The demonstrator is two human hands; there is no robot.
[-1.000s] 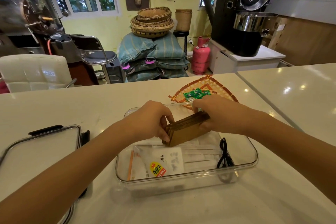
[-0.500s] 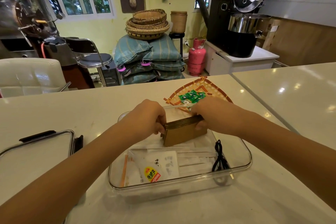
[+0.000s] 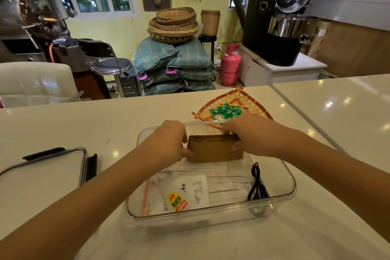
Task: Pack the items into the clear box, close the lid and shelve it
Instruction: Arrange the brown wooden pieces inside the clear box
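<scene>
A clear box (image 3: 292, 188) stands open on the white counter in front of me. Both hands hold a brown stack of paper bags (image 3: 214, 151) on edge inside its far half: my left hand (image 3: 168, 141) grips the left end, my right hand (image 3: 251, 135) the right end. On the box floor lie flat white packets, a plastic bag with a yellow 502 sticker (image 3: 178, 201) and a coiled black cable (image 3: 256, 183). The box's lid (image 3: 40, 173), with black clips, lies on the counter to the left.
A woven fan-shaped tray (image 3: 236, 99) with green wrapped candies (image 3: 224, 112) sits just behind the box. A seam splits the counter at right. Beyond the counter are a white chair, a stool, stacked sacks with baskets, a pink gas cylinder and a roasting machine.
The brown stack has turned from tilted to level and sunk lower into the far half of the box, both hands going with it.
</scene>
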